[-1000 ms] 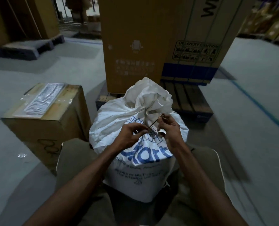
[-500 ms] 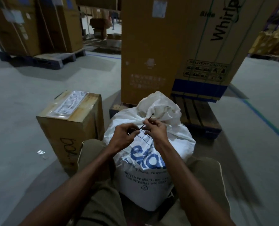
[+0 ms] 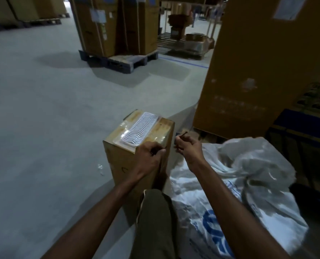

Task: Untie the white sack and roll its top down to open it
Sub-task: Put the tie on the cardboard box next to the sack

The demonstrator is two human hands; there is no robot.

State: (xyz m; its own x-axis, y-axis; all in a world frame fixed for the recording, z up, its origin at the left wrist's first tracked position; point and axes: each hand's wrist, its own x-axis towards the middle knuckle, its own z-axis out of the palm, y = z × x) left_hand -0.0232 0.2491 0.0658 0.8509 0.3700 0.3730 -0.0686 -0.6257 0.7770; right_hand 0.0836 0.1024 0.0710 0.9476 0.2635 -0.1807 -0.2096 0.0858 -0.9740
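- Since the earlier frame both hands have left the neck of the sack and now sit left of it, over the small cardboard box; the view has swung left, so the sack has slid to the lower right of the frame.
- The white sack (image 3: 235, 186) with blue print lies at lower right, its crumpled top loose beside a raised knee (image 3: 155, 206).
- The right hand (image 3: 189, 146), at centre, pinches a thin dark tie (image 3: 181, 135) between curled fingers, its end poking up.
- The left hand (image 3: 148, 157), just left of it, has curled fingers at the near top edge of the cardboard box (image 3: 136, 146); a short dark piece shows at its fingertips, though I cannot tell whether it grips it.
- A white ribbed tray (image 3: 142, 130) lies under clear film on the box top.
- A tall carton (image 3: 249, 71) fills the upper right; pallets with more cartons (image 3: 118, 25) stand at upper centre on the grey floor (image 3: 43, 109).
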